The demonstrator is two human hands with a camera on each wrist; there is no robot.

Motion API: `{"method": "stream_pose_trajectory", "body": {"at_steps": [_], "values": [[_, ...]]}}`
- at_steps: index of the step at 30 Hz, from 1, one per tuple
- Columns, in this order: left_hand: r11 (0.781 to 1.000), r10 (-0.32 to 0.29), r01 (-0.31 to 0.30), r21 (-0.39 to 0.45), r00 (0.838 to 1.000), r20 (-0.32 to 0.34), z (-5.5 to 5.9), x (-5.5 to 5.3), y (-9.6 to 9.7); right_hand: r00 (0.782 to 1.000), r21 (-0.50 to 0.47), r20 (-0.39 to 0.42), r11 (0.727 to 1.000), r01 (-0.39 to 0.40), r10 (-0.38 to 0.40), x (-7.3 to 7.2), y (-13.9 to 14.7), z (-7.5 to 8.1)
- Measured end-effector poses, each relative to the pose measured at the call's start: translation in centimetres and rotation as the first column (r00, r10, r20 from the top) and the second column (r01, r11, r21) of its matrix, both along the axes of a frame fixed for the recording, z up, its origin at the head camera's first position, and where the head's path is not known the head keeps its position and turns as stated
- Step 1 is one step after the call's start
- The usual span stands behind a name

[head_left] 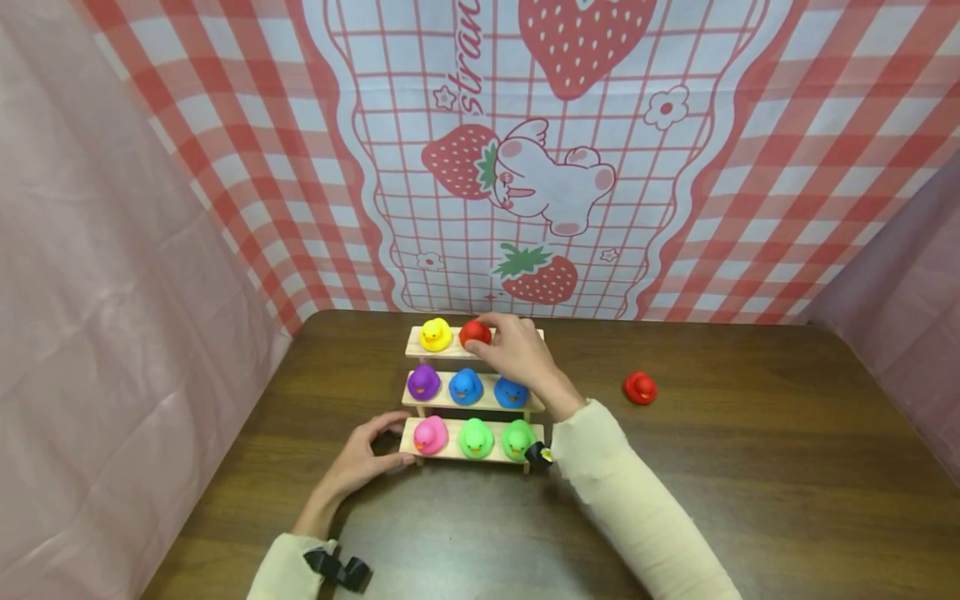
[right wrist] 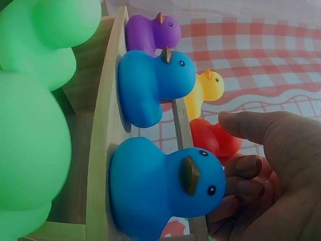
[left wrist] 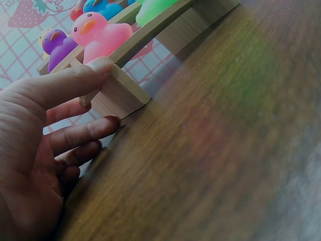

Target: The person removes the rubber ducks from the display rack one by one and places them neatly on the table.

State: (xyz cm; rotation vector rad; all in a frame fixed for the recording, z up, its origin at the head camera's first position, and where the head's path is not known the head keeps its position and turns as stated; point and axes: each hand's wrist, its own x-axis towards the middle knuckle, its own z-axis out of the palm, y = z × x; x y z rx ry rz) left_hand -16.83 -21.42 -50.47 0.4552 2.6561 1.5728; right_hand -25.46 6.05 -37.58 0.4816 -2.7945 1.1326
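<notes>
A three-tier wooden stand [head_left: 452, 446] carries rubber ducks on each step. My right hand [head_left: 521, 354] is at its top step, thumb and fingers pinching a red rubber duck [head_left: 474, 332] beside a yellow duck [head_left: 435, 335]. On the middle step sit a purple duck [head_left: 423, 382] and two blue ducks [head_left: 466, 387]. The lowest step bears a pink duck [head_left: 431, 436] and two green ducks [head_left: 476, 439]. My left hand [head_left: 362, 457] grips the left end of that lowest step, thumb on the front edge in the left wrist view.
Another red duck [head_left: 641, 388] lies on the brown wooden table [head_left: 720, 500], right of the stand. A checked strawberry cloth [head_left: 465, 275] hangs behind the table's back edge. Pink curtains [head_left: 135, 292] hang at both sides.
</notes>
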Motion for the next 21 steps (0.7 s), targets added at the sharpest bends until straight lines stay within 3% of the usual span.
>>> {"method": "stream_pose_trajectory", "body": {"at_steps": [21], "values": [[1.0,-0.004,0.004,0.018,1.0,-0.006,0.1,0.1,0.0,1.0,-0.035,0.014,0.999,0.014,-0.013,0.4,1.3,0.3]]}}
